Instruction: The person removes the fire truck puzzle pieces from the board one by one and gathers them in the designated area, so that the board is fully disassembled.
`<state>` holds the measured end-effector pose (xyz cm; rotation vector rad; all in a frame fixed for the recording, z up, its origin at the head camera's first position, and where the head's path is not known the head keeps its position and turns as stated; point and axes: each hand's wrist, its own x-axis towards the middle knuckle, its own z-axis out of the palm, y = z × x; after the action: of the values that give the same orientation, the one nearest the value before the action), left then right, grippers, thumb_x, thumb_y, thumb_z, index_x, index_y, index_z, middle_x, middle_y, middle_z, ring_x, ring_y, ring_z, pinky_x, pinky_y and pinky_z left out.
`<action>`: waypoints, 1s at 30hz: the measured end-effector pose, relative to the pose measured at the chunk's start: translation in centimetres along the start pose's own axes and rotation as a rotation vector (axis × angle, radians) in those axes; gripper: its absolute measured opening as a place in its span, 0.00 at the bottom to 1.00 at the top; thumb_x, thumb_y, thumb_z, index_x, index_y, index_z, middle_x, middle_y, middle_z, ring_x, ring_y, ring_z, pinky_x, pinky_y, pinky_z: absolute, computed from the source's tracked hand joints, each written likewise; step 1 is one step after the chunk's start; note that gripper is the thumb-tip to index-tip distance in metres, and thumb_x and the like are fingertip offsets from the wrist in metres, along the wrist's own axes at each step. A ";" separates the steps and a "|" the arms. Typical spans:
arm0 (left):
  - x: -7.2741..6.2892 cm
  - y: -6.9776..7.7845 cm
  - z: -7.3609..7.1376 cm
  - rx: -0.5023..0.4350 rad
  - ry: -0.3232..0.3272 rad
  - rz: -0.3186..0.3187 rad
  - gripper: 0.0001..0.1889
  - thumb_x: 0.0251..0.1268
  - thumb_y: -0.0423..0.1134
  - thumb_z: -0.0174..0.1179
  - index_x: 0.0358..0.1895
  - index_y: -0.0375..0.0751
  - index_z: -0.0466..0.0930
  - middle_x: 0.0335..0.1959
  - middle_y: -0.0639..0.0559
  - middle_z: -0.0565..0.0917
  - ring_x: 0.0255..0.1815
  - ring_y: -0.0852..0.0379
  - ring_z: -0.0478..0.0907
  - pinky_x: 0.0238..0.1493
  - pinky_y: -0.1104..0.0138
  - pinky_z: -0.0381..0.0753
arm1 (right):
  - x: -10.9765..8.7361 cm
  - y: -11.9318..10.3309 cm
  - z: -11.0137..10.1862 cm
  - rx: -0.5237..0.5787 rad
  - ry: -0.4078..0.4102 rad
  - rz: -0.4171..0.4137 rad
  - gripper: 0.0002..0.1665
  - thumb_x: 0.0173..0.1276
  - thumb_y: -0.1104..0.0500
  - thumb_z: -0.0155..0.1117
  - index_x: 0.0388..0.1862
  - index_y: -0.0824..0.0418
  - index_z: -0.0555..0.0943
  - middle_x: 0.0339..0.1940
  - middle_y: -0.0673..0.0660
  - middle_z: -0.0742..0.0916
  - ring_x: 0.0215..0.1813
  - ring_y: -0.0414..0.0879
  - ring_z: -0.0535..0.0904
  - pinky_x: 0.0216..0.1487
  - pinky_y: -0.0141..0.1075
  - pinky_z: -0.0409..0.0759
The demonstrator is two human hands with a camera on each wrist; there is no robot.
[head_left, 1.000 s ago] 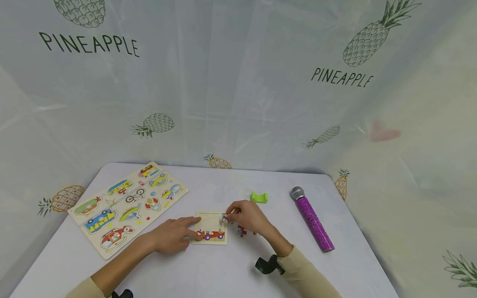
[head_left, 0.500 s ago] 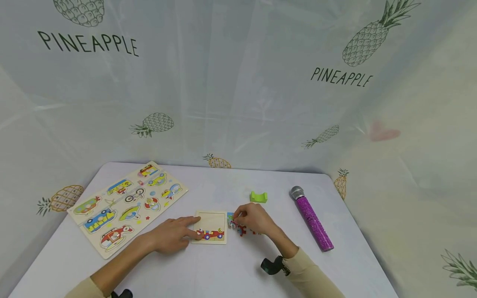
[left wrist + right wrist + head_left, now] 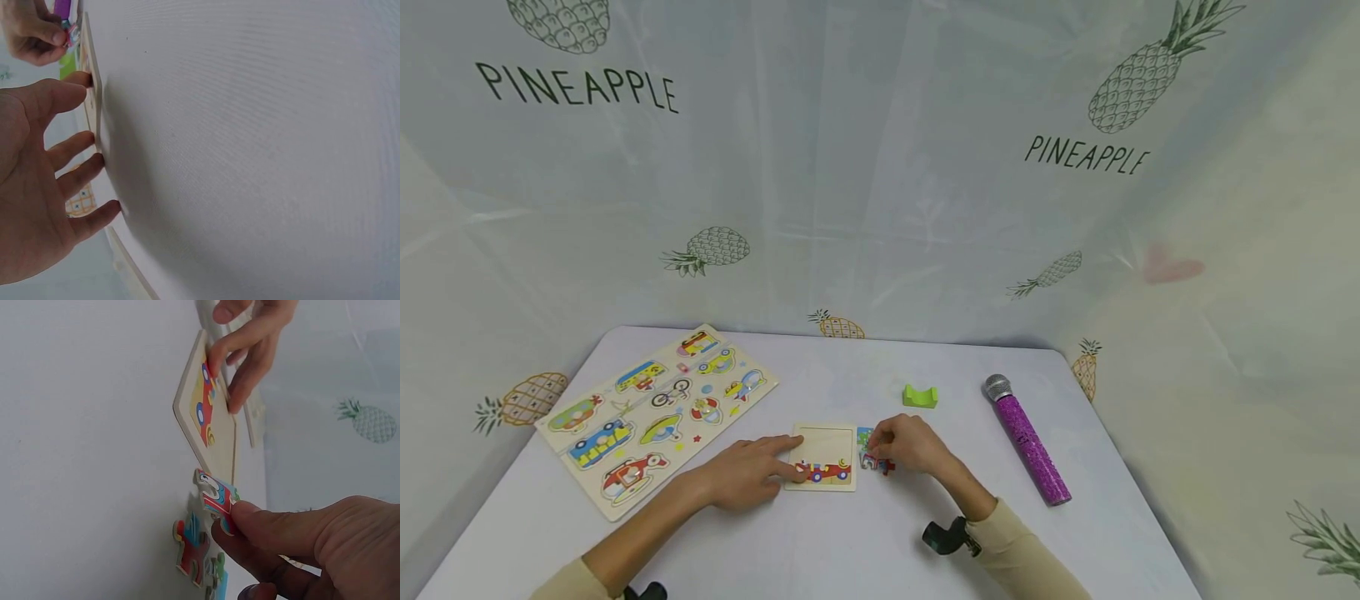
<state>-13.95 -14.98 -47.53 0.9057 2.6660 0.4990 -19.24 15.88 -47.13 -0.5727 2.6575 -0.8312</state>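
My left hand (image 3: pixel 741 477) rests at the left side of a small wooden puzzle board (image 3: pixel 827 442), its spread fingers touching the frame. A strip of joined pieces showing a red car (image 3: pixel 831 473) lies along the board's lower edge; the upper part is bare wood. Just right of the board, my right hand (image 3: pixel 912 442) pinches a red, white and blue jigsaw piece (image 3: pixel 215 492) between thumb and fingers. In the right wrist view this piece is tilted, above loose jigsaw pieces (image 3: pixel 192 550) on the table. The right hand partly hides those pieces in the head view.
A large vehicle peg puzzle (image 3: pixel 685 446) lies at the left of the white table (image 3: pixel 850 550). A green curved block (image 3: pixel 921 397) sits behind the right hand. Farther right lies a glittery purple microphone (image 3: pixel 1033 450). A patterned curtain (image 3: pixel 880 183) hangs behind.
My right hand has moved right, from over the board's right edge to the loose pieces beside it, and sunk slightly lower in view. The left hand has stayed on the board.
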 end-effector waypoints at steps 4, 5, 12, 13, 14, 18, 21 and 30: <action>-0.1 0.0 0.0 0.000 0.002 0.007 0.20 0.68 0.37 0.60 0.57 0.67 0.85 0.76 0.45 0.66 0.76 0.39 0.62 0.65 0.36 0.65 | 0.0 -0.3 0.3 0.000 0.003 -0.004 0.01 0.65 0.60 0.72 0.33 0.55 0.87 0.24 0.43 0.86 0.22 0.39 0.79 0.24 0.31 0.72; -0.1 0.0 0.0 0.001 0.003 0.010 0.20 0.68 0.37 0.60 0.57 0.67 0.85 0.76 0.45 0.66 0.76 0.39 0.62 0.65 0.35 0.65 | 0.0 -0.3 0.3 0.004 0.001 -0.003 0.01 0.64 0.60 0.72 0.33 0.55 0.87 0.23 0.44 0.86 0.21 0.40 0.79 0.24 0.31 0.72; -0.2 0.1 -0.2 -0.013 0.005 0.015 0.20 0.67 0.36 0.61 0.56 0.66 0.86 0.75 0.45 0.67 0.75 0.38 0.62 0.64 0.35 0.66 | 0.3 -0.5 0.8 -0.011 0.023 0.025 0.04 0.64 0.57 0.73 0.30 0.53 0.85 0.21 0.45 0.85 0.18 0.42 0.80 0.22 0.31 0.70; -0.2 0.1 -0.2 -0.016 0.005 0.015 0.20 0.67 0.35 0.61 0.56 0.66 0.86 0.75 0.45 0.67 0.75 0.39 0.62 0.64 0.35 0.66 | 0.3 -0.5 0.9 -0.018 0.030 0.029 0.05 0.64 0.57 0.73 0.29 0.53 0.85 0.21 0.44 0.85 0.18 0.41 0.79 0.21 0.31 0.70; -0.2 0.2 -0.3 -0.017 0.006 0.015 0.20 0.67 0.35 0.61 0.56 0.66 0.86 0.75 0.45 0.67 0.75 0.39 0.62 0.64 0.35 0.66 | 0.4 -0.5 1.0 -0.027 0.038 0.033 0.05 0.64 0.56 0.73 0.29 0.52 0.85 0.20 0.44 0.84 0.17 0.40 0.79 0.21 0.31 0.70; -0.2 0.2 -0.3 -0.018 0.009 0.014 0.20 0.67 0.36 0.61 0.56 0.66 0.86 0.75 0.45 0.67 0.75 0.39 0.63 0.64 0.35 0.66 | 0.5 -0.5 1.4 -0.058 0.063 0.039 0.06 0.63 0.55 0.73 0.27 0.52 0.84 0.19 0.42 0.82 0.17 0.38 0.77 0.20 0.31 0.69; -0.2 0.1 -0.2 -0.019 0.010 0.015 0.20 0.67 0.36 0.61 0.56 0.66 0.86 0.75 0.45 0.67 0.75 0.39 0.63 0.64 0.35 0.66 | 0.5 -0.6 1.5 -0.070 0.071 0.042 0.07 0.63 0.55 0.74 0.27 0.52 0.84 0.18 0.42 0.81 0.16 0.37 0.76 0.20 0.30 0.68; 0.0 -0.3 0.1 -0.009 0.020 0.005 0.19 0.68 0.38 0.60 0.57 0.67 0.85 0.76 0.46 0.67 0.76 0.40 0.62 0.64 0.36 0.66 | 0.4 -1.0 1.6 -0.109 0.090 0.076 0.07 0.63 0.53 0.74 0.27 0.50 0.84 0.18 0.42 0.80 0.16 0.37 0.74 0.19 0.31 0.65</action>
<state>-14.07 -15.12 -47.77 0.9104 2.6783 0.5234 -18.68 14.18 -47.91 -0.4665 2.8011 -0.7103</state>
